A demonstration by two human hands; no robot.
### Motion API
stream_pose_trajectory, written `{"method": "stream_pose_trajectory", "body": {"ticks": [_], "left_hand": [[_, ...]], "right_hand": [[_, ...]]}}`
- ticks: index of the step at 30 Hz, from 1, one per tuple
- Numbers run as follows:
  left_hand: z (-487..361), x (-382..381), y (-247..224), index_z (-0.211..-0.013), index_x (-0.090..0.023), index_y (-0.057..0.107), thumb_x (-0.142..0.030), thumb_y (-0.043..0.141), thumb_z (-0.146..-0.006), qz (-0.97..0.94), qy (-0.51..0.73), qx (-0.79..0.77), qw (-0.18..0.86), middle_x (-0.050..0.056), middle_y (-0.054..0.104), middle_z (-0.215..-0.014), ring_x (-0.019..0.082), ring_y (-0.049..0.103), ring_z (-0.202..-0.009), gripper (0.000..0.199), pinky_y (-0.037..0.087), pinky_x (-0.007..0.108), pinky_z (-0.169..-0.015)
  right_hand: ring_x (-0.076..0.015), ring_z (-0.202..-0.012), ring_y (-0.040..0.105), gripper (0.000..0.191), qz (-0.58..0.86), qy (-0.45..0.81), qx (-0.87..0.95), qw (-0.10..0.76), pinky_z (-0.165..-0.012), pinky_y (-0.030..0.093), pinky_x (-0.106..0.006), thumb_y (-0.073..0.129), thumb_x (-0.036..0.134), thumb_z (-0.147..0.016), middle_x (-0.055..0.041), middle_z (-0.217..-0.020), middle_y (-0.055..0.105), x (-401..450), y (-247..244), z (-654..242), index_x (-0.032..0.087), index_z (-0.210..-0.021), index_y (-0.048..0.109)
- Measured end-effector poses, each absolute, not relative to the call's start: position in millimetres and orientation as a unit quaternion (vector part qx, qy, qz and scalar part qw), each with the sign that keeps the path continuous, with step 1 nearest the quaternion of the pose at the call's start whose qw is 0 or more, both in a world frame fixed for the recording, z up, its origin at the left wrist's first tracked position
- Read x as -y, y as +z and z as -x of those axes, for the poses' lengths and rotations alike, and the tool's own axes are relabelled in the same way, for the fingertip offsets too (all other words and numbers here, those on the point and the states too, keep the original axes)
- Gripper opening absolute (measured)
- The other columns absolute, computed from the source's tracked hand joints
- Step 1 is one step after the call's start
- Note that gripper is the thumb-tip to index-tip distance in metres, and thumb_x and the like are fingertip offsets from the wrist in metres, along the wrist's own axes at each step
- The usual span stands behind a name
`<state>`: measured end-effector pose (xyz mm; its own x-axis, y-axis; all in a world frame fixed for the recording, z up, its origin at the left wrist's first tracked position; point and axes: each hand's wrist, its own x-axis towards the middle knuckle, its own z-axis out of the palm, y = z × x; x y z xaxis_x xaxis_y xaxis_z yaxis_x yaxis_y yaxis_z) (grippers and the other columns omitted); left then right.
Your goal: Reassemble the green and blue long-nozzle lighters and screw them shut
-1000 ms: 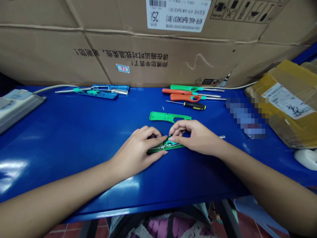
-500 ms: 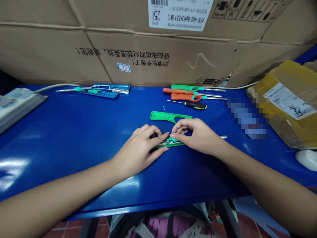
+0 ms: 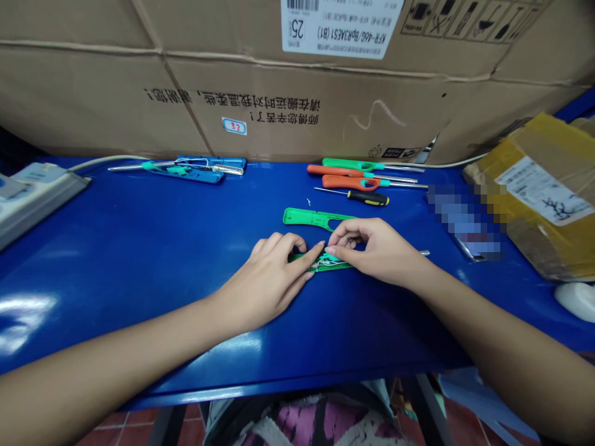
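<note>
An opened green stick lighter (image 3: 344,267) lies on the blue table, with thin white wires and a teal trigger (image 3: 328,256) showing inside its half shell. My left hand (image 3: 272,282) holds the left end of that shell between thumb and fingers. At the teal trigger, my right hand (image 3: 372,251) has thumb and fingertips pinched together and covers much of the lighter's right part. Beyond the right hand, the metal tip (image 3: 424,253) sticks out. Just behind both hands lies the other green shell half (image 3: 311,217), hollow side up, partly hidden by the right fingers.
At the back are green and orange lighters (image 3: 351,182), a black-and-yellow screwdriver (image 3: 368,197) and an opened blue lighter (image 3: 199,173). A power strip (image 3: 41,192) stands left. Rightward are a phone-like object (image 3: 469,229) and a taped carton (image 3: 548,204). A large carton (image 3: 260,80) walls the back.
My left index finger has lifted and straightened slightly over the lighter. My right hand stays pinched at the trigger area. The view has shifted a little.
</note>
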<state>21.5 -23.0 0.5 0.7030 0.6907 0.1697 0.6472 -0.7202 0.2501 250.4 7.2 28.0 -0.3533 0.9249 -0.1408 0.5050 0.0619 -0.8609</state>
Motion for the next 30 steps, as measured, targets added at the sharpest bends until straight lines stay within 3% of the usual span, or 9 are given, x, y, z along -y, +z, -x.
{"method": "stream_pose_trajectory", "body": {"ticks": [8, 22, 30], "left_hand": [[-20.0, 22.8, -0.7, -0.155, -0.022, 0.04, -0.027, 0.038, -0.106, -0.923, 0.121, -0.355, 0.081, 0.015, 0.053, -0.122, 0.028, 0.047, -0.102, 0.05, 0.044, 0.045, -0.086], [-15.3, 18.5, -1.3, -0.14, -0.019, 0.056, -0.028, 0.05, -0.104, -0.911, 0.196, -0.332, 0.147, 0.011, 0.061, -0.119, 0.024, 0.054, -0.105, 0.038, 0.048, 0.041, -0.093], [-14.3, 20.1, -2.0, -0.132, -0.02, 0.064, -0.028, 0.055, -0.102, -0.904, 0.211, -0.341, 0.148, 0.01, 0.065, -0.116, 0.024, 0.056, -0.104, 0.032, 0.049, 0.04, -0.089]], "right_hand": [[-0.0134, -0.065, 0.058, 0.014, 0.513, 0.441, 0.705, 0.212, -0.06, 0.046, -0.027, 0.07, 0.031, -0.079, -0.0014, -0.071, 0.065, -8.4, 28.2, -253.6, 0.017, -0.08, 0.068], [-0.0133, -0.063, 0.056, 0.01, 0.526, 0.412, 0.714, 0.21, -0.058, 0.046, -0.027, 0.069, 0.027, -0.08, -0.0013, -0.068, 0.065, -6.2, 30.7, -253.1, 0.017, -0.077, 0.069], [-0.0128, -0.062, 0.056, 0.009, 0.533, 0.412, 0.71, 0.207, -0.057, 0.046, -0.026, 0.068, 0.027, -0.08, -0.0012, -0.069, 0.066, -6.1, 29.9, -253.2, 0.018, -0.077, 0.07]]}}
